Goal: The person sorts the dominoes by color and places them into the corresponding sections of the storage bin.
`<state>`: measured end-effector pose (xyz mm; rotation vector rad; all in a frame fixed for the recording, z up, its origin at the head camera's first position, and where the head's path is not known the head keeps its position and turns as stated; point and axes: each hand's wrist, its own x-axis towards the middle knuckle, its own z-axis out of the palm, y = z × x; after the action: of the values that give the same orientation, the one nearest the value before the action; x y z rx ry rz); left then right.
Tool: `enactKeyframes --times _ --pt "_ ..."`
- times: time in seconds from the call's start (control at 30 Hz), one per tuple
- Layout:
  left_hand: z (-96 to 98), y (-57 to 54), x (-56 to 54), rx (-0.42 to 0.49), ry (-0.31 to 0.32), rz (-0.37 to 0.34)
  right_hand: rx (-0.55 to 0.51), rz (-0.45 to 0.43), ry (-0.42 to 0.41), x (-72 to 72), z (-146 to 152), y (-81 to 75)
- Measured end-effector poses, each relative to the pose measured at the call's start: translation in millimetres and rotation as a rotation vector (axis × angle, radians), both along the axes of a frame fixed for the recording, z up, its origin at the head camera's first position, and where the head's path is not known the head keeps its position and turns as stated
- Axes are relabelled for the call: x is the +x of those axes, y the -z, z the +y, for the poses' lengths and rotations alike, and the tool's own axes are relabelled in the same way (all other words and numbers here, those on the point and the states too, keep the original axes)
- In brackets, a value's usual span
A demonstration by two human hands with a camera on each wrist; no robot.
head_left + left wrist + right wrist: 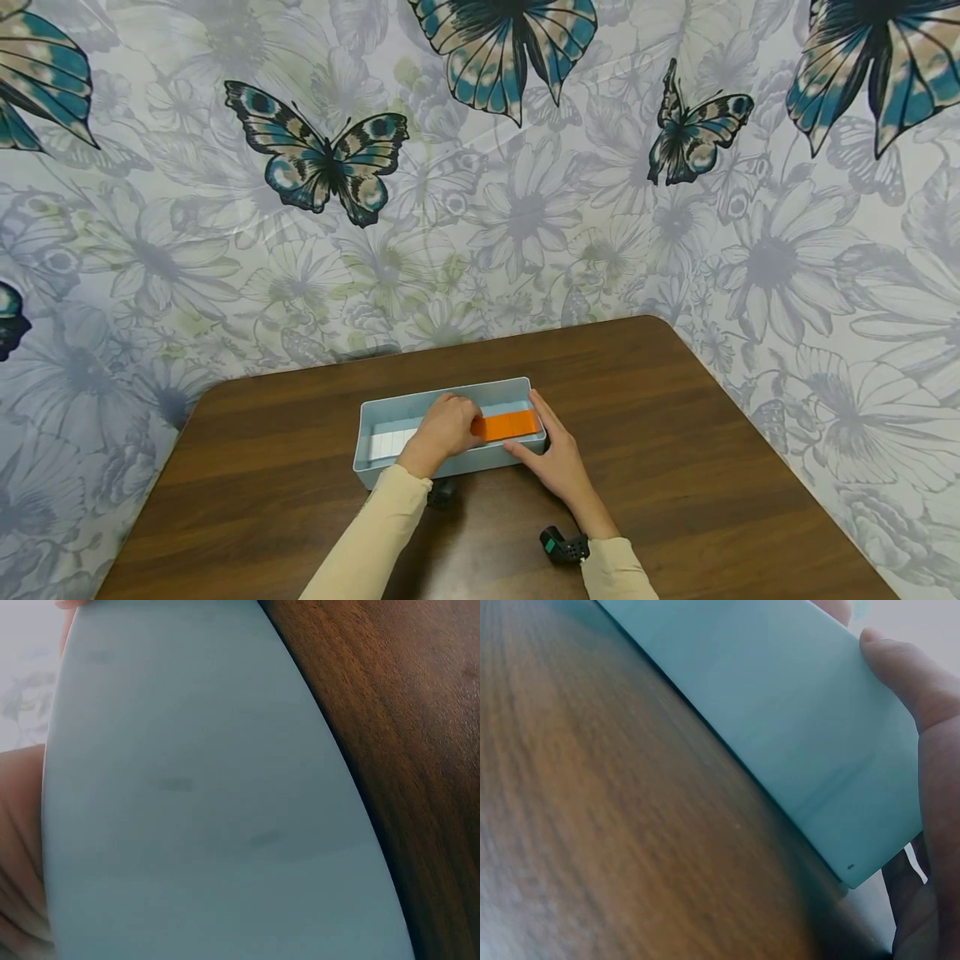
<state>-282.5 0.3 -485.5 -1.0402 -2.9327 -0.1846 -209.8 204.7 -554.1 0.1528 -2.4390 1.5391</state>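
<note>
A light blue rectangular box (435,468) stands on the brown wooden table. Flat orange blocks (512,425) lie in a row at its right end, and white pieces (390,443) lie at its left. My left hand (444,429) reaches down into the middle of the box, its bent fingers at the left end of the orange row, seeming to pinch an orange block; the fingertips are partly hidden. My right hand (555,454) holds the box's right end, thumb on the near wall, fingers around the end. The box's outer wall (202,780) fills most of the left wrist view.
The wooden table (720,500) extends around the box, its back edge against a wall hung with butterfly-and-flower cloth (525,208). A black wrist device (564,546) sits by the right sleeve; another dark one (441,493) is below the left wrist.
</note>
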Motion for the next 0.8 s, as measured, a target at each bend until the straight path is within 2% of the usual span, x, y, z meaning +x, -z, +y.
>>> enactKeyframes --times 0.1,0.2,0.33,0.57,0.8 --pt "-1.1 2.9 -1.2 0.068 0.015 0.009 0.0 0.0 0.001 -0.5 1 0.2" --pt "-3.9 6.1 -0.6 0.175 0.028 0.023 0.008 0.006 -0.001 -1.0 2 2.7" --pt "-9.3 7.6 4.4 0.318 0.02 0.005 0.013 0.006 -0.01 -0.8 3 5.2" --pt "-21.5 -0.3 23.2 0.458 -0.093 -0.037 0.024 0.012 -0.021 -0.6 6 3.9" --pt "-37.7 -10.0 44.8 0.541 -0.199 0.002 0.044 0.025 -0.021 1.2 14 2.7"
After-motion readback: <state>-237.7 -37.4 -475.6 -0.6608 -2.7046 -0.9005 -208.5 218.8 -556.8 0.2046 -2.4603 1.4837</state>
